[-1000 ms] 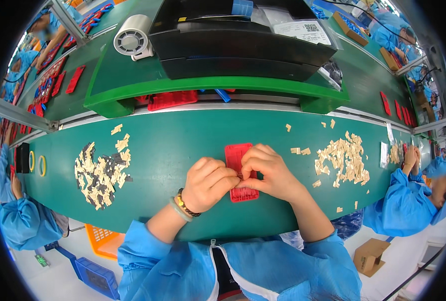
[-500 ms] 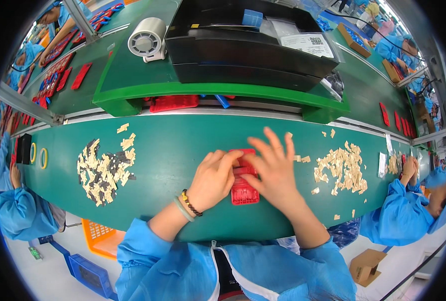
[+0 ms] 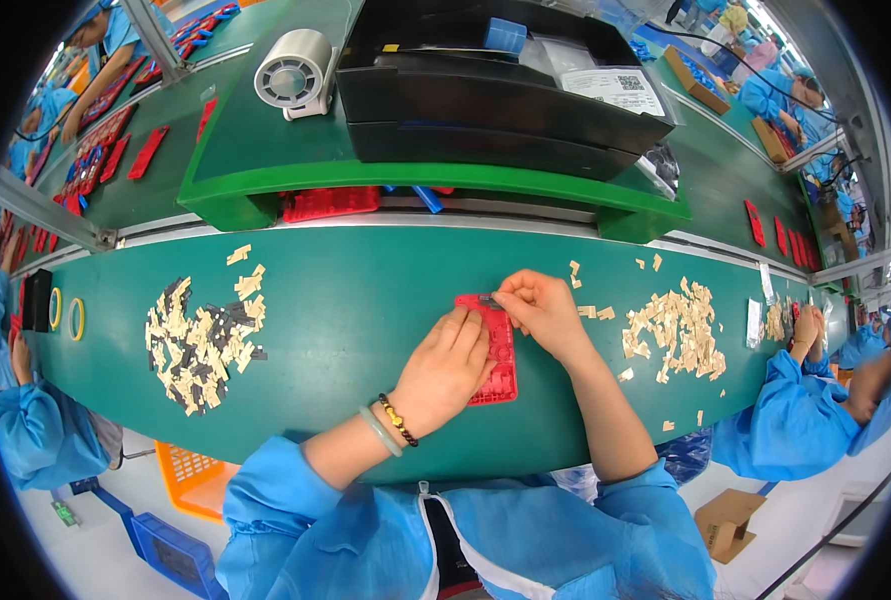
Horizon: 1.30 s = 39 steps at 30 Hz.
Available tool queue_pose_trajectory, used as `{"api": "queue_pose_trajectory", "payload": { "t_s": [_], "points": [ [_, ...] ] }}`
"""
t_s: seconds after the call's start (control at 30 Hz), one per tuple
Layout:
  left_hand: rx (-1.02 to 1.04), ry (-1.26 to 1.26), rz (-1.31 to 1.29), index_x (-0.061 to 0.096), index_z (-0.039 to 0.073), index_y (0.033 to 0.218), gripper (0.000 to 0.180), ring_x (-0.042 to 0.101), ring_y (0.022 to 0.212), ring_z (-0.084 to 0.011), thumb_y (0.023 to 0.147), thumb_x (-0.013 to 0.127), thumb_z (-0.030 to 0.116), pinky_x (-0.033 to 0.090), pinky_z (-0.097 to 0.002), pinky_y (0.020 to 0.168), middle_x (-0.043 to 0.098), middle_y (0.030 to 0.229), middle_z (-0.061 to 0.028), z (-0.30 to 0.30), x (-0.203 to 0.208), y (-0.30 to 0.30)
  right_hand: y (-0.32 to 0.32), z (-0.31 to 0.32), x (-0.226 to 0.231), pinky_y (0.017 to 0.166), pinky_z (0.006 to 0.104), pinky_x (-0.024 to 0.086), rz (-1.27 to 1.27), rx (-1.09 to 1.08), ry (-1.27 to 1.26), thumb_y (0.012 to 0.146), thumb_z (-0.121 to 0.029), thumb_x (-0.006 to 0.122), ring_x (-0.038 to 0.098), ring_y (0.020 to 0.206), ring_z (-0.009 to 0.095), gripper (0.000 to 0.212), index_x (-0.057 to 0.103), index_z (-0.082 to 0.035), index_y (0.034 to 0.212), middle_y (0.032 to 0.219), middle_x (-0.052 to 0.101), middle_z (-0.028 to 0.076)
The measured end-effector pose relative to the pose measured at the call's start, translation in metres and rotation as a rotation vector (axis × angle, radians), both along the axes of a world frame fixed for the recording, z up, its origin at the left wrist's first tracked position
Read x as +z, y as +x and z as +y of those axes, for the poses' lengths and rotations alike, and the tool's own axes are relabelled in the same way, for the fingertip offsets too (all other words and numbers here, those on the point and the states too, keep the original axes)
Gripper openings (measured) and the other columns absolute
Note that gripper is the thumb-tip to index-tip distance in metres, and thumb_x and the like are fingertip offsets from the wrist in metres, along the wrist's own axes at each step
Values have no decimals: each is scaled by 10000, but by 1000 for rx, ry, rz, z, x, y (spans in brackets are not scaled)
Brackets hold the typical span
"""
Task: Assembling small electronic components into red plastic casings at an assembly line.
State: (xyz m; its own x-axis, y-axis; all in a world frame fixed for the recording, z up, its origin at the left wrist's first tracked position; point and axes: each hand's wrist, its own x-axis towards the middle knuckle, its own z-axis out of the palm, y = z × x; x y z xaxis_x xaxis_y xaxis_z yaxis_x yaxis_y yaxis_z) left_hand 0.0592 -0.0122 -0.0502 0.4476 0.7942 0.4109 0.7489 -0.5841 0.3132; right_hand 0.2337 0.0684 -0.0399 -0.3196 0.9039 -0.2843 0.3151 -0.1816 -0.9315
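A red molded plastic case (image 3: 502, 375) lies upright before me on the green table. My left hand (image 3: 447, 365) rests over its left side, fingers together and curled onto it, hiding much of its middle. At the case's top end, my right hand (image 3: 537, 308) pinches a small dark strip (image 3: 487, 301) between thumb and fingertips, touching the case. To the left lies a pile of cream and dark grey small pieces (image 3: 200, 340). A pile of cream pieces (image 3: 680, 335) is spread to the right, with a few strays closer to my right hand.
A green raised shelf (image 3: 425, 180) stands at the back, bearing a black bin (image 3: 505, 110) and a white fan (image 3: 295, 70). Rolls of tape (image 3: 76, 320) sit at far left. Co-workers in blue work on both sides. An orange basket (image 3: 190, 480) is below the table.
My right hand has gone from spread and moving to a pinch at the case's top. My left hand has flattened lower over the case. Red parts behind the shelf have shifted left.
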Motion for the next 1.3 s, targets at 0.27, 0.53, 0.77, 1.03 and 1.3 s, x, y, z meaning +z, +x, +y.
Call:
{"api": "queue_pose_trajectory", "payload": {
  "t_s": [0.27,0.53,0.77,1.03,1.3],
  "points": [
    [10,15,25,605,-91,1036,352,494,1145,-350,834,618,196,440,-396,994,540,1171,-223,-1,0,3,-9,-2,-12,482,245,414,-138,-44,210,842,-82,675,525,507,68,102,633,9,824,586,619,43],
    [14,-25,-56,576,-45,1063,363,503,1142,-341,774,674,151,468,-410,950,522,1208,-197,4,0,-1,-12,-6,-19,481,291,435,-218,-43,403,819,-107,687,555,467,159,76,654,-39,814,574,608,61],
    [-59,-68,-130,566,-22,1010,351,523,1085,-334,724,693,137,470,-418,919,546,1171,-185,16,7,-5,-3,-26,-10,497,328,468,-474,25,813,830,-183,678,597,523,209,112,666,-114,916,627,622,48],
    [5,8,-66,566,-29,1140,432,526,1051,-310,759,662,149,461,-397,909,556,1145,-156,18,4,2,17,-47,-4,549,318,502,-666,147,891,809,-244,694,626,648,197,228,661,-123,1000,779,617,30],
    [28,18,48,551,-87,1162,499,492,933,-251,776,596,227,410,-335,830,518,997,-112,27,0,13,22,-60,-5,702,339,531,-315,359,914,622,-324,841,632,848,241,443,603,-121,935,1008,595,42]
  ]
}}
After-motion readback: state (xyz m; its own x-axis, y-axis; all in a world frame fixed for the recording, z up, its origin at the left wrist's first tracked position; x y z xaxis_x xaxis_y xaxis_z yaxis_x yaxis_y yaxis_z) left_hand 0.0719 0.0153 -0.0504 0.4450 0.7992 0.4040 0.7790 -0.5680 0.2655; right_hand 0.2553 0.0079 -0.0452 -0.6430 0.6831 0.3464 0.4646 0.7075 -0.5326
